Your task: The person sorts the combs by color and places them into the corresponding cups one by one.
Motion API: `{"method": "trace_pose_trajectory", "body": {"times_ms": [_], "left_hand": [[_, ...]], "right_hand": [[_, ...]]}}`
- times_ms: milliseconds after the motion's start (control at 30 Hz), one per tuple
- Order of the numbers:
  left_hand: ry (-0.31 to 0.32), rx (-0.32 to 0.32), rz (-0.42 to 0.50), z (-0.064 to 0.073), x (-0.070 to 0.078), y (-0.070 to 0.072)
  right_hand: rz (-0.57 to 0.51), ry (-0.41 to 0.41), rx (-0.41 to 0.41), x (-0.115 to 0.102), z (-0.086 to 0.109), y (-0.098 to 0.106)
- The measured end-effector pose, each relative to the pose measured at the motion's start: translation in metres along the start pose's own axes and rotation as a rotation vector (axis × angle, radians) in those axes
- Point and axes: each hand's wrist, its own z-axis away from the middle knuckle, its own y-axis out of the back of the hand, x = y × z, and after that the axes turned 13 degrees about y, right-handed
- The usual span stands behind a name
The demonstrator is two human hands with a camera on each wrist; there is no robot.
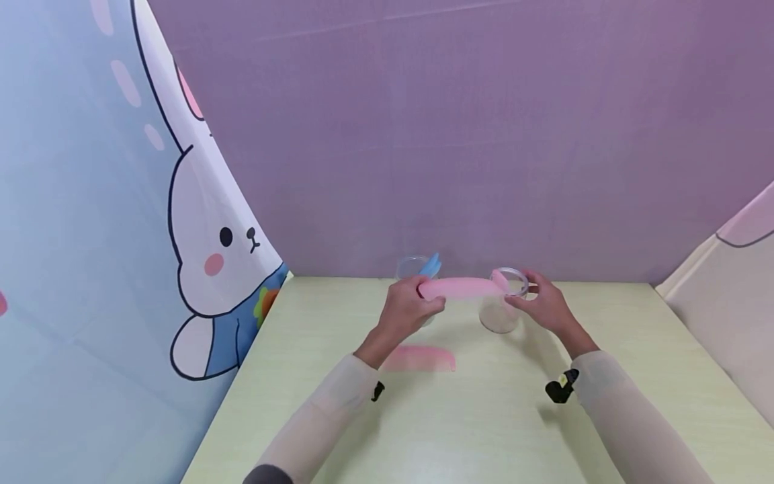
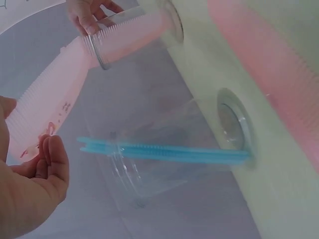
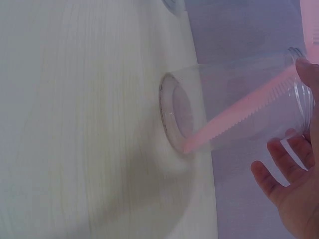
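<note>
My left hand (image 1: 406, 308) grips one end of a pink comb (image 1: 464, 288), held level with its far end reaching the mouth of a clear plastic cup (image 1: 499, 317). Another pink comb (image 3: 239, 112) leans inside that cup, as the right wrist view shows. At the cup's rim is my right hand (image 1: 545, 306), thumb on the near side and fingers around the far side. A third pink comb (image 1: 426, 358) lies on the table below my left forearm. Behind my left hand stands a second clear cup (image 2: 174, 174) holding a slim blue forked piece with a ridged middle (image 2: 172, 151).
The pale wood-grain table (image 1: 471, 423) ends at a purple cloth backdrop (image 1: 471, 134). To the left hangs a blue cloth (image 1: 78, 269) printed with a rabbit; a pale cloth (image 1: 732, 323) borders the right side.
</note>
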Motion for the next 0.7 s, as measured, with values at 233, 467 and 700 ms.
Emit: {"method": "trace_pose_trajectory", "body": {"times_ms": [233,467,700], "left_hand": [[0.008,-0.077,-0.021,-0.011,0.017,-0.009],[0.148,-0.172,0.133,-0.017,0.034,-0.017],[0.159,-0.347,0.256,-0.024,0.044,-0.027]], "right_hand": [[-0.003,0.004,0.002,-0.002,0.001,0.000],[-0.003,0.016,0.004,-0.004,0.001,-0.001],[-0.010,0.037,0.021,-0.003,0.001,-0.001]]}}
